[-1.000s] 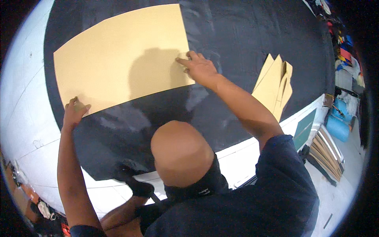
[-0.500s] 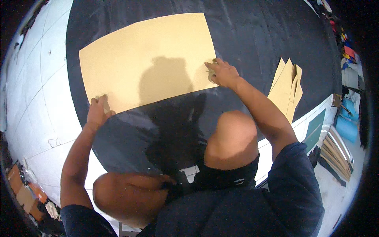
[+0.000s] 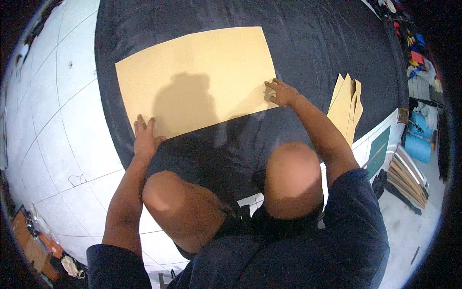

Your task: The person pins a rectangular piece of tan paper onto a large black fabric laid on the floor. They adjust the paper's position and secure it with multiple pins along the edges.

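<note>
A wide tan paper sheet [image 3: 231, 72] lies flat on the black cloth [image 3: 313, 48], its near edge slanting up to the right. My left hand [image 3: 147, 137] rests on the sheet's near left corner, fingers spread and thumb apart, holding nothing. At the near right corner, the curled fingers of my right hand [image 3: 284, 92] touch the paper. Between finger and thumb shows a small, thin, light thing, too small to name. My shadow falls across the sheet's middle.
Several narrow cut tan paper pieces [image 3: 344, 111] lie overlapping on the cloth at the right. White floor tiles [image 3: 53, 120] border the cloth on the left. My bent knees [image 3: 293, 178] are close in front. Blue rolls [image 3: 417, 147] and long brown strips [image 3: 406, 178] stand farther right.
The view has shifted a little, so the sheet sits lower and farther right. My left knee has come up and inward. Both hands remain at the same corners.
</note>
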Tool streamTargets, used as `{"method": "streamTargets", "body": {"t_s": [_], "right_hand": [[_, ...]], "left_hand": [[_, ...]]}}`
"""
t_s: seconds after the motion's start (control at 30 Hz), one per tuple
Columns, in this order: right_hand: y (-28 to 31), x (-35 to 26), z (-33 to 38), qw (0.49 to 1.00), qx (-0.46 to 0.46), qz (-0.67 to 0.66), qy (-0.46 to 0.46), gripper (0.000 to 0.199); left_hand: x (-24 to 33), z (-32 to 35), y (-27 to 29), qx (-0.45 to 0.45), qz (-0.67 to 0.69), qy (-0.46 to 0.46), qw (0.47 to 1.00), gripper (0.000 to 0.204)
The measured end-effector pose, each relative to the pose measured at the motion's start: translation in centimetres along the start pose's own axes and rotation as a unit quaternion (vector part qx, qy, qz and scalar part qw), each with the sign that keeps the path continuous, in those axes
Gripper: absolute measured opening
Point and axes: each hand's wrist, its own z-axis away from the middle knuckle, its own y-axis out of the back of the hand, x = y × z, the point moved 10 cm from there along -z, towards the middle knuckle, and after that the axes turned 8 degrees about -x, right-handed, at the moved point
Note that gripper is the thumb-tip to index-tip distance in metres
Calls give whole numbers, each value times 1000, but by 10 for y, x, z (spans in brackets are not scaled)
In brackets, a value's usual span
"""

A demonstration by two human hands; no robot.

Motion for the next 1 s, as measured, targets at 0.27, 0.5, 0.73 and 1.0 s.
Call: {"method": "streamTargets", "body": {"t_s": [0.27, 0.5, 0.73, 1.0], "right_hand": [[2, 2, -15, 999, -29, 41, 8, 82], [-6, 11, -6, 1000, 16, 14, 9, 85], [9, -3, 1, 996, 62, -18, 54, 72], [41, -13, 3, 1000, 17, 8, 17, 63]], "left_hand": [[-2, -4, 9, -38, -8, 3, 999, 89], [-5, -12, 17, -76, 15, -37, 996, 75], [3, -18, 31, -158, -23, -71, 985, 77], [25, -71, 81, -119, 31, 40, 992, 77]]}}
